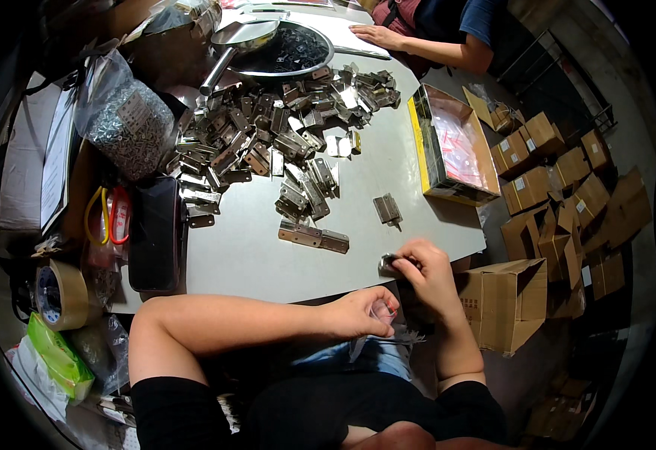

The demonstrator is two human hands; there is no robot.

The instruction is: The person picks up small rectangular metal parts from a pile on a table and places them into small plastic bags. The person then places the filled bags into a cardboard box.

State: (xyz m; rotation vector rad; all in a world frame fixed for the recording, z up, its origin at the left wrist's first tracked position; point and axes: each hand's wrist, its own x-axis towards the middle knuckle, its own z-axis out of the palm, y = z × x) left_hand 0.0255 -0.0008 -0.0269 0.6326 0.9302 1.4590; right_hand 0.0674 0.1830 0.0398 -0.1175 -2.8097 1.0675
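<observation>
At the table's near edge, my right hand (427,270) pinches a small metal hinge (388,263), partly covered by its fingers. Lower and to the left, my left hand (358,311) is closed around a small clear plastic bag (383,310) with a reddish tint. A folded metal hinge (388,210) lies alone just beyond my right hand. Farther left, a short row of hinges (313,236) rests end to end. Behind it spreads a big heap of loose metal hinges (253,135).
Beyond the heap stand a steel bowl (332,56) of dark small parts and a metal scoop (245,34). A box (422,150) of plastic bags sits right; cartons (504,304) crowd the floor. Left are a screw bag (129,124) and black case (155,232). Another person's hand (377,35) rests opposite.
</observation>
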